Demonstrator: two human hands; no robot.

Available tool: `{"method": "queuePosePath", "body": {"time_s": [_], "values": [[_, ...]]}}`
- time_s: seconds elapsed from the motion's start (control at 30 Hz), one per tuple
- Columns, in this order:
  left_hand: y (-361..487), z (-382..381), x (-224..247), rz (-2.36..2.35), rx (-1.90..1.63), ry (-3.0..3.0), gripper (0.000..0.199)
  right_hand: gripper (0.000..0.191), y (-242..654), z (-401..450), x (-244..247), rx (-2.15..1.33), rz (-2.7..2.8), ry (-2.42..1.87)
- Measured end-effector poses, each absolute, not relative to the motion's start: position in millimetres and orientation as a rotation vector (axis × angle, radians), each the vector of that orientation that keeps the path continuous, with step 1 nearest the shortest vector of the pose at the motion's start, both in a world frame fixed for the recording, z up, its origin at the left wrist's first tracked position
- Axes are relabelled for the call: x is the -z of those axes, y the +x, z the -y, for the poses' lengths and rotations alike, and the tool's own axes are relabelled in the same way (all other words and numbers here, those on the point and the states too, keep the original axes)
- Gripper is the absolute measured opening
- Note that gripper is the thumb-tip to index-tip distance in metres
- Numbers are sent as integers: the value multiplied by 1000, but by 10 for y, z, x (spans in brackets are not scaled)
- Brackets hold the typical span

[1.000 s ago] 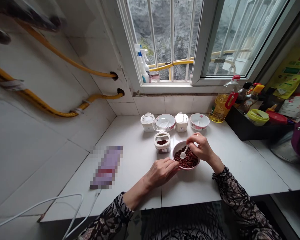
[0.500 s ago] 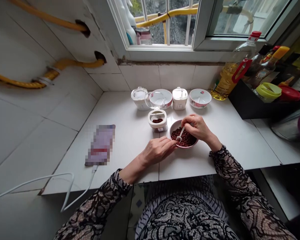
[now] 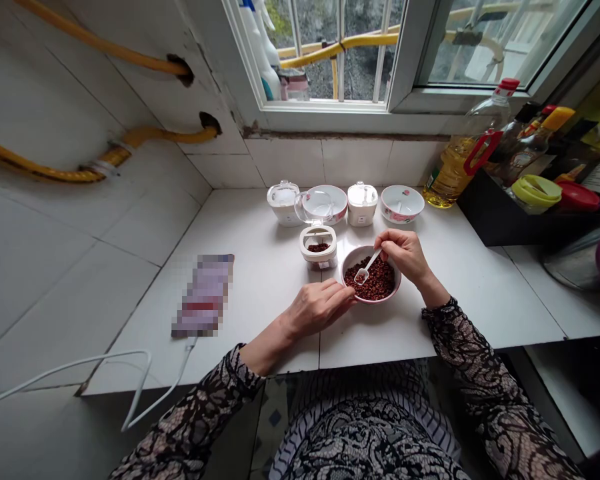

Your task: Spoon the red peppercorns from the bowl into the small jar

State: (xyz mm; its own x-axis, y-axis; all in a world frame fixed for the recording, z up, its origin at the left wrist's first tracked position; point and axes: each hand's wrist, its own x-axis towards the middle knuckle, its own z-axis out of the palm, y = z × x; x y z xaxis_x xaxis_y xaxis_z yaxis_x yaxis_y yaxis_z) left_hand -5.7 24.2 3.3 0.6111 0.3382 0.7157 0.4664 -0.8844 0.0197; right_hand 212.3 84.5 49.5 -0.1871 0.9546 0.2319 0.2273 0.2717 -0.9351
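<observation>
A small white spoon (image 3: 363,273) is pinched in my right hand (image 3: 405,256), its scoop over the dark red beans (image 3: 380,281) with a few beans in it. The beans lie in a round bowl (image 3: 397,293) with a pinkish outside. At the bowl's front left, my left hand (image 3: 321,308) holds the rim with its fingertips; the thumb is hidden. Just left of the bowl stands a white seasoning jar (image 3: 305,254), its clear lid (image 3: 314,207) raised, with similar beans inside.
Behind stand two lidded white jars (image 3: 286,212) (image 3: 362,215) and two flowered bowls (image 3: 341,208) (image 3: 403,217). An oil bottle (image 3: 445,173) and a dark box (image 3: 485,223) of bottles are at the right. A blurred phone-like object (image 3: 205,293) with a white cable (image 3: 145,363) lies left.
My right hand has raised the spoon out of the beans and shifted slightly right, with a few beans now in its scoop. My left hand stays at the bowl's rim.
</observation>
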Motion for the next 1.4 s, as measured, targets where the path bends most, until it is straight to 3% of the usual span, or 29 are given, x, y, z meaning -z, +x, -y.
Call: {"method": "queuePosePath", "body": {"time_s": [0.2,0.43,0.67,1.07,1.4], "values": [[-53,-245,-34,667,1134,-2677,11,16,2131,-858,-480,-999,1609,-1109],[-49,-244,-32,661,1137,-2673,11,19,2141,-842,-450,-440,1894,-1130],[-54,-234,-43,678,1126,-2677,11,20,2143,-842,-441,-343,1952,-1117],[-52,-230,-40,688,1113,-2696,11,19,2113,-833,-452,-441,1905,-1157],[-55,-233,-36,699,1103,-2704,13,16,2129,-897,-468,-1070,1456,-1183]]}}
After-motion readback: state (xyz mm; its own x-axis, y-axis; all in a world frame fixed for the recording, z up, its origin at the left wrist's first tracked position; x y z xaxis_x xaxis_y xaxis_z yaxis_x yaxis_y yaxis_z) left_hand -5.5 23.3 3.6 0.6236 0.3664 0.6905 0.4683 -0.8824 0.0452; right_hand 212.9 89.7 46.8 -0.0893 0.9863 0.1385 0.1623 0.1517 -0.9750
